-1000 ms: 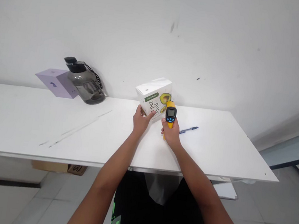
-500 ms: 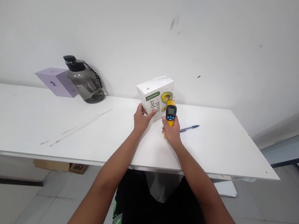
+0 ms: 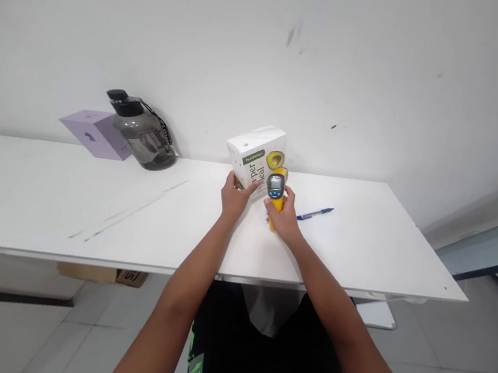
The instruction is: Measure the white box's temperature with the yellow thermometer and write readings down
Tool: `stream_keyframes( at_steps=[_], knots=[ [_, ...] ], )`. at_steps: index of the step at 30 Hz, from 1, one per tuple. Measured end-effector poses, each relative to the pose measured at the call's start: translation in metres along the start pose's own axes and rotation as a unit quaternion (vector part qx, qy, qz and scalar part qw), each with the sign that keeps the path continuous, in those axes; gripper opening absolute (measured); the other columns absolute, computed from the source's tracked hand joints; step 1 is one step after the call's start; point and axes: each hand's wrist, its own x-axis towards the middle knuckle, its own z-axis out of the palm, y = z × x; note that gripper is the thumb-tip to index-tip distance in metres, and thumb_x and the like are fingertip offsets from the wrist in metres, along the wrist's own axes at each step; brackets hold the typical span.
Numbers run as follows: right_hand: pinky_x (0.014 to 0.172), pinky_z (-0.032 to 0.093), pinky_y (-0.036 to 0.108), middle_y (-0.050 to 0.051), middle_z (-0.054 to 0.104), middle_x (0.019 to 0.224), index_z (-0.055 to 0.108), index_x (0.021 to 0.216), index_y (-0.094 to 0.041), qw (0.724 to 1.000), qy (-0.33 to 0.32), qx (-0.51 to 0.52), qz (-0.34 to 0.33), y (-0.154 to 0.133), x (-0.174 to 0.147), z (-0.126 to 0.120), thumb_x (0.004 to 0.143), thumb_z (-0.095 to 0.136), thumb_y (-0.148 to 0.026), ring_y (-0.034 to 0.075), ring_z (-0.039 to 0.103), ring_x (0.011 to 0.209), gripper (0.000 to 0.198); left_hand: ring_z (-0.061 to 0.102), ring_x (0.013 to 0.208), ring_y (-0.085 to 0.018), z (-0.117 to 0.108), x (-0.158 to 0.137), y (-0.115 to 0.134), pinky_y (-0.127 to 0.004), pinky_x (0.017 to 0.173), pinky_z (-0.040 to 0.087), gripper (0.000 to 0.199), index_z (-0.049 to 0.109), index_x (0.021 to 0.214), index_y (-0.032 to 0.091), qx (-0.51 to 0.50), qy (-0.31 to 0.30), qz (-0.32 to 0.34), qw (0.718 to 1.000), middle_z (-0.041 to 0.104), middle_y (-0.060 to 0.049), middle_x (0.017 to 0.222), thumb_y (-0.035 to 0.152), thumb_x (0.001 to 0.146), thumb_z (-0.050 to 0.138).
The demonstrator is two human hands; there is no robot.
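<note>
The pale wall (image 3: 204,36), marked with a few dark scuffs, rises behind the carton (image 3: 259,154). The tiled floor (image 3: 420,341) shows below it, past the front edge of the white table (image 3: 350,247), which spreads out to both sides of the carton and carries long dark streaks to its left. A brown box (image 3: 88,273) sits low under the table, left of the carton; a flat white panel (image 3: 376,314) lies low to its right. Well to the carton's left, a grey bottle (image 3: 146,137) with a black cap stands near the wall, partly covering a purple box (image 3: 87,130) farther left. The carton itself is in front of the person, toward the back of the table and slanted, its printed face with a green label and an avocado turned to the person; whether its base touches the table I cannot tell. The left hand (image 3: 235,199) is at the carton's lower left corner, pinching it between the thumb on the printed face and the fingers round the side. The right hand (image 3: 287,220), just right of the carton, is wrapped round the handle of a yellow meter (image 3: 276,184), whose head overlaps the carton's lower right part; its screen faces the person, too small to read. A blue pen (image 3: 318,213) lies right of the carton, just beyond the right hand.
</note>
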Motion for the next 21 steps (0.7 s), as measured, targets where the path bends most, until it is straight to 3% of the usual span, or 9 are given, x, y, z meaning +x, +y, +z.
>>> stream_keyframes(
  at_steps=[4, 7, 11, 16, 21],
  knots=[
    [0.074, 0.053, 0.035, 0.006, 0.055, 0.11, 0.02, 0.141, -0.027, 0.997, -0.072, -0.011, -0.007, 0.005, -0.001, 0.003, 0.075, 0.062, -0.034, 0.017, 0.061, 0.085, 0.079, 0.06, 0.083, -0.017, -0.006, 0.008, -0.011, -0.027, 0.069, 0.047, 0.045, 0.055, 0.099, 0.023, 0.022, 0.05, -0.023, 0.998, 0.066, -0.001, 0.095, 0.05, 0.066, 0.072],
    [0.081, 0.05, 0.036, 0.007, 0.056, 0.111, 0.028, 0.139, -0.024, 0.996, -0.057, -0.07, 0.001, 0.005, -0.002, 0.006, 0.073, 0.063, -0.038, 0.019, 0.06, 0.092, 0.076, 0.061, 0.086, -0.018, -0.012, 0.015, -0.019, -0.028, 0.073, 0.047, 0.046, 0.054, 0.099, 0.024, 0.016, 0.104, -0.043, 0.994, 0.065, -0.003, 0.099, 0.051, 0.067, 0.072],
    [0.073, 0.049, 0.035, 0.006, 0.06, 0.1, 0.037, 0.134, -0.024, 0.989, -0.009, -0.143, 0.028, 0.006, -0.004, 0.009, 0.072, 0.064, -0.043, 0.02, 0.061, 0.083, 0.07, 0.06, 0.087, -0.02, -0.019, 0.021, -0.025, -0.032, 0.076, 0.046, 0.049, 0.052, 0.096, 0.024, 0.047, 0.159, -0.083, 0.983, 0.064, -0.003, 0.096, 0.055, 0.064, 0.072],
    [0.072, 0.047, 0.035, 0.003, 0.063, 0.089, 0.054, 0.112, -0.026, 0.978, 0.007, -0.201, 0.061, 0.01, -0.005, 0.013, 0.078, 0.054, -0.042, 0.021, 0.06, 0.08, 0.037, 0.059, 0.085, -0.021, -0.023, 0.022, -0.026, -0.035, 0.076, 0.045, 0.053, 0.05, 0.093, 0.025, 0.074, 0.175, -0.112, 0.975, 0.063, -0.002, 0.094, 0.058, 0.059, 0.075],
    [0.083, 0.044, 0.036, 0.007, 0.062, 0.099, 0.056, 0.109, -0.023, 0.964, -0.009, -0.265, 0.013, 0.009, -0.001, 0.024, 0.081, 0.05, -0.038, 0.022, 0.059, 0.091, 0.032, 0.059, 0.093, -0.023, -0.024, 0.026, -0.026, -0.036, 0.081, 0.045, 0.055, 0.049, 0.097, 0.025, 0.078, 0.171, -0.127, 0.974, 0.062, -0.003, 0.101, 0.058, 0.061, 0.075]
  ],
)
